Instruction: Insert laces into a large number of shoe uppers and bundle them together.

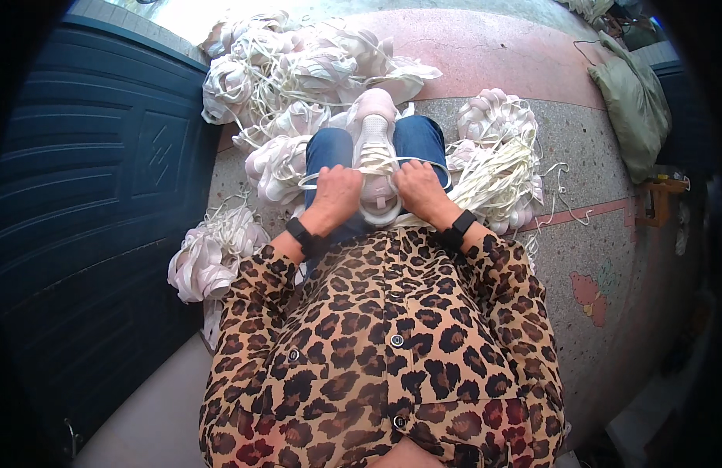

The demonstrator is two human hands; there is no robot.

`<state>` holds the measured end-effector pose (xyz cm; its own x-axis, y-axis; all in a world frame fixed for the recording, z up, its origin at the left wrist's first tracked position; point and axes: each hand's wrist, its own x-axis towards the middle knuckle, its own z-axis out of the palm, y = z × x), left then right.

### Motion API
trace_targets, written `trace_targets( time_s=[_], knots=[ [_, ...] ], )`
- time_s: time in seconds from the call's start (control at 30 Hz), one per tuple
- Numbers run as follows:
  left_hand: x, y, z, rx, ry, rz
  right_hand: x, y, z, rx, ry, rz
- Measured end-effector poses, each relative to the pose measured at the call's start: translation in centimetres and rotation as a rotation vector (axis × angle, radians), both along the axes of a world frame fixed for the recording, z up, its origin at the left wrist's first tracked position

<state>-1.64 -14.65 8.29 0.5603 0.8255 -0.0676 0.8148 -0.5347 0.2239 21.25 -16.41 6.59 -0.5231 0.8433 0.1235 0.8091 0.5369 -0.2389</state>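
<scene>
A pale pink and white sneaker rests between my knees, its toe pointing away from me and its heel toward my body. White shoelace crosses the shoe near its opening and loops out to both sides. My left hand is closed on the lace at the left of the shoe. At the right, my right hand is closed on the other side of the lace, close to the collar. The fingertips of both hands are partly hidden by the knuckles.
Heaps of pale shoe pieces with laces lie ahead and to the left. A bundle of loose white laces lies to the right on more shoes. A dark blue door stands left; a grey-green sack and small wooden stool stand right.
</scene>
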Motion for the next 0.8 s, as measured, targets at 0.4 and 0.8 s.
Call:
trace_targets(
  time_s=[0.4,0.8],
  knots=[
    [0.5,-2.0,1.5,0.264,0.016,0.075,-0.3,-0.6,1.4,-0.058,-0.002,-0.148],
    [1.4,-1.9,0.7,0.288,0.147,-0.222,-1.5,-0.1,0.0,-0.056,-0.230,0.124]
  ],
)
